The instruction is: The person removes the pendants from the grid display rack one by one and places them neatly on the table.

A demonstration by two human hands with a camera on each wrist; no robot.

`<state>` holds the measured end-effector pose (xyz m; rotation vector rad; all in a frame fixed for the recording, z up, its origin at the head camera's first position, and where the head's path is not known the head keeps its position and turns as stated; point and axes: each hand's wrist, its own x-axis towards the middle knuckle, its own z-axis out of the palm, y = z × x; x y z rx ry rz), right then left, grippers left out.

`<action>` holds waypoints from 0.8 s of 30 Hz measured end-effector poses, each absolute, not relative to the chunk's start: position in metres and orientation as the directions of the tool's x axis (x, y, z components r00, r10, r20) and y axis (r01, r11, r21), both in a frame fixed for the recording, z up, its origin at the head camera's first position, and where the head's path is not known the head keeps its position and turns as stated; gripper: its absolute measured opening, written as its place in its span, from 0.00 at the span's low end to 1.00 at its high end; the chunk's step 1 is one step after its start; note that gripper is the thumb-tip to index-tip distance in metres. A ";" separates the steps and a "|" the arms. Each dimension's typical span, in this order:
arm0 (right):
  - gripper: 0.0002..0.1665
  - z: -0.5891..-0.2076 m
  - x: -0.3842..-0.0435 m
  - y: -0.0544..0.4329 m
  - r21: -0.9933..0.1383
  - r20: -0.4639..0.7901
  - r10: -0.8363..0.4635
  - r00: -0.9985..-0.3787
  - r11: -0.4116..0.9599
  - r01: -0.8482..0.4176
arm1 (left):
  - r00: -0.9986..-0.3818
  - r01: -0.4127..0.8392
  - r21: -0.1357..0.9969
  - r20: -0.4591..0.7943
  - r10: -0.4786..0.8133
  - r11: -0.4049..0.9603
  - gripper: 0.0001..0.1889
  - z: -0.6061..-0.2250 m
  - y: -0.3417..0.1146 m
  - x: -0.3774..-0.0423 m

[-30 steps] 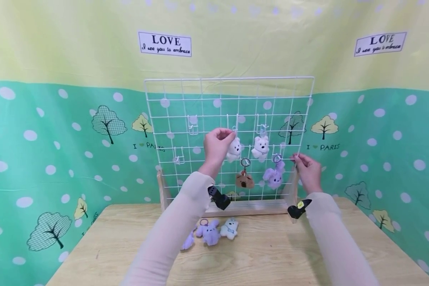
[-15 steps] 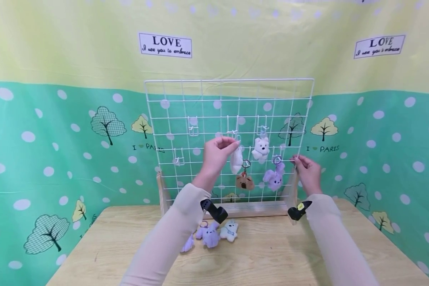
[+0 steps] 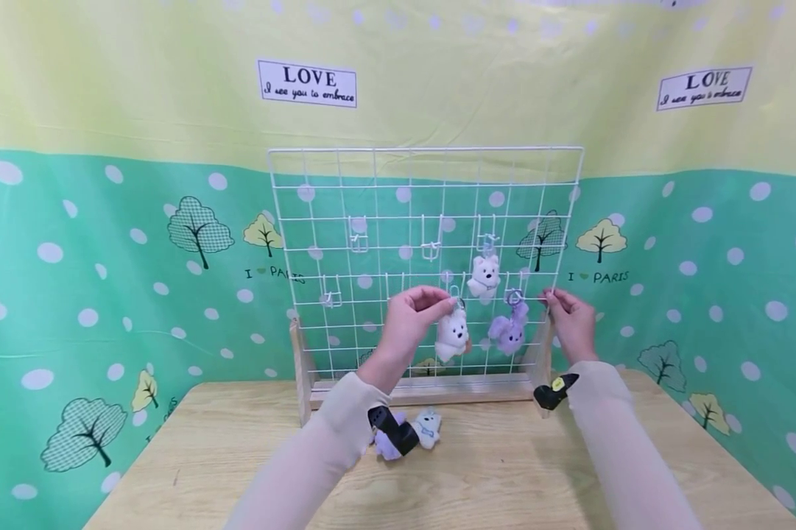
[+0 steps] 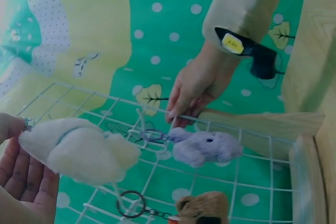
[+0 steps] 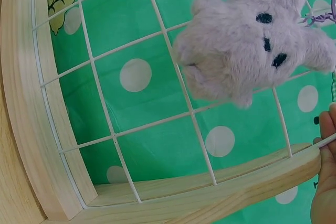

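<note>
My left hand (image 3: 407, 327) pinches a white bear plush keychain (image 3: 453, 336) by the clip at its top. The plush hangs in front of the white wire grid rack (image 3: 424, 149), mostly covering a brown animal-head keychain (image 4: 205, 207) that hangs from a hook by a dark ring. At the rack's right edge, my right hand (image 3: 572, 321) grips the wire frame between thumb and fingers. Close to it a purple plush keychain (image 3: 507, 333) hangs on a hook. Above that hangs another white bear plush (image 3: 484, 275).
More hooks sit on the grid, among them an upper-left hook (image 3: 358, 241) and an upper-middle hook (image 3: 431, 249). A purple plush (image 3: 387, 447) and a white plush (image 3: 428, 428) lie on the wooden table (image 3: 504, 471). The rack stands in a wooden base (image 3: 424, 394).
My left hand has drawn the white bear plush off the upper-middle hook and carried it down and slightly right, before the brown keychain. The right hand keeps its place on the frame.
</note>
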<state>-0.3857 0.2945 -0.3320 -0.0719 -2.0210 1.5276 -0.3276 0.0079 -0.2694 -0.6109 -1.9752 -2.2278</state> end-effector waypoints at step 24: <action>0.25 -0.333 -0.386 0.294 -0.892 0.427 0.389 -0.817 0.329 -0.310 | -0.884 0.237 0.971 0.230 0.408 -0.033 0.09 -0.363 0.011 -0.312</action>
